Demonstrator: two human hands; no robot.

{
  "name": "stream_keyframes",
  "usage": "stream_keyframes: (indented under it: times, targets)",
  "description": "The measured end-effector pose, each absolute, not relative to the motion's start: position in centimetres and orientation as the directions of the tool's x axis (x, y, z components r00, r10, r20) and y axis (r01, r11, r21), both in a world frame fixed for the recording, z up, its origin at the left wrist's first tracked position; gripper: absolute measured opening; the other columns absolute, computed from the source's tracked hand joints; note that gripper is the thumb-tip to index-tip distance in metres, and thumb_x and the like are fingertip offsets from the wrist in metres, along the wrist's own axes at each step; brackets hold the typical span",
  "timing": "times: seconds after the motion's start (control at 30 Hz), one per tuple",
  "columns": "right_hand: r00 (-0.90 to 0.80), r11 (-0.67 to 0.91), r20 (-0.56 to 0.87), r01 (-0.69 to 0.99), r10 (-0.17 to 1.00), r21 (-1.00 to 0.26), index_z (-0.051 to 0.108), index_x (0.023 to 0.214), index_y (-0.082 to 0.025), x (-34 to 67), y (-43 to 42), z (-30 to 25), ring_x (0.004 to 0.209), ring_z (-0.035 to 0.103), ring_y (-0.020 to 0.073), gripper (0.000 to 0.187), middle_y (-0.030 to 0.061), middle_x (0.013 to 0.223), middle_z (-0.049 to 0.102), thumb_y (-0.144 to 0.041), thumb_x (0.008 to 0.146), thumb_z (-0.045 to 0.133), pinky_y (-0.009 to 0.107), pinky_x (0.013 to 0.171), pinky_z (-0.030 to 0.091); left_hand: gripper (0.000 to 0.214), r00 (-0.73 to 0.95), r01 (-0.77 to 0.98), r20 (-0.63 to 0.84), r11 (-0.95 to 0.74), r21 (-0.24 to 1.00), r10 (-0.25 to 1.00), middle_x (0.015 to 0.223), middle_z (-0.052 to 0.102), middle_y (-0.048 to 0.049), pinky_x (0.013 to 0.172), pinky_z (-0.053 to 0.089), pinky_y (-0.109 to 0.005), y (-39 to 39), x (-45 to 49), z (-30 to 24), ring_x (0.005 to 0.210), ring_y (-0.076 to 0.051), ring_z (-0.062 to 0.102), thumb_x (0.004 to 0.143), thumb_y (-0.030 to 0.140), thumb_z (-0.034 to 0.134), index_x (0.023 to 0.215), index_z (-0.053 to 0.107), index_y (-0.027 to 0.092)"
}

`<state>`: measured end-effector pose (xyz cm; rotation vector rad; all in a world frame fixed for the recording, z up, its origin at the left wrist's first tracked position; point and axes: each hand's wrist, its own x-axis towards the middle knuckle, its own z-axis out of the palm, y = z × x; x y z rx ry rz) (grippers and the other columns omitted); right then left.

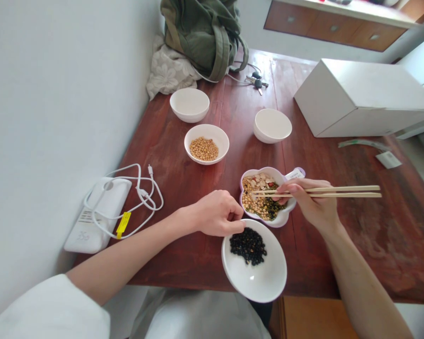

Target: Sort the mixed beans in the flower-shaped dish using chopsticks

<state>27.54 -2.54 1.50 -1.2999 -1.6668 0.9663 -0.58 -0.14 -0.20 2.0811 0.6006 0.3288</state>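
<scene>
With its fingers closed on the rim, my left hand [221, 214] grips a white bowl [265, 285] at the table's near edge. Black beans [248, 246] lie in a heap inside it. My right hand [313, 200] holds a pair of chopsticks [342, 191], their tips over the flower-shaped dish [281, 220]. That dish has a purple rim and a short handle. Yellow soybeans [256, 205], pale flat pieces [263, 180] and small green beans [270, 209] fill it. Whether the chopstick tips pinch anything is too small to tell.
Beyond my left hand, a white bowl [223, 136] holds soybeans. Two more white bowls [190, 106] [273, 126] stand farther back. At left lies a white power bank [101, 216] with a cable. A green bag [201, 37], keys [257, 82] and a white box [367, 94] occupy the far side.
</scene>
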Motion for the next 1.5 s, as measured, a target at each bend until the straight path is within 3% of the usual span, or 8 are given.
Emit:
stream_keyframes:
  times: [0.3, 0.8, 1.5]
  targets:
    - [-0.164, 0.173, 0.122, 0.346, 0.979, -0.922, 0.08, 0.085, -0.02, 27.75, -2.46, 1.76, 0.061, 0.073, 0.0147, 0.028, 0.0042, 0.074, 0.077, -0.037, 0.099, 0.065, 0.022, 0.054, 0.06, 0.028, 0.845, 0.292, -0.003, -0.458, 0.84, 0.534, 0.052, 0.059, 0.002, 0.051, 0.029, -0.018, -0.18, -0.56, -0.15, 0.047, -0.004, 0.044, 0.083, 0.024, 0.069, 0.057, 0.063, 0.013]
    - [-0.153, 0.206, 0.159, 0.374, 0.975, -0.904, 0.084, 0.095, -0.027, 28.43, -2.4, 1.71, 0.06, 0.072, 0.0128, 0.023, 0.0019, 0.078, 0.078, -0.035, 0.101, 0.064, 0.022, 0.052, 0.059, 0.029, 0.844, 0.295, -0.007, -0.453, 0.841, 0.536, 0.052, 0.059, 0.0017, 0.052, 0.028, -0.019, -0.16, -0.59, -0.09, 0.048, -0.004, 0.044, 0.083, 0.024, 0.068, 0.057, 0.062, 0.013]
    - [-0.199, 0.25, 0.185, 0.382, 0.962, -0.89, 0.08, 0.085, -0.021, 28.19, -2.55, 1.95, 0.06, 0.072, 0.0124, 0.026, 0.0015, 0.073, 0.076, -0.031, 0.101, 0.063, 0.021, 0.054, 0.059, 0.029, 0.848, 0.282, -0.001, -0.448, 0.848, 0.531, 0.051, 0.057, 0.0023, 0.052, 0.029, -0.019, -0.16, -0.55, -0.12, 0.047, -0.004, 0.043, 0.082, 0.022, 0.068, 0.056, 0.06, 0.013]
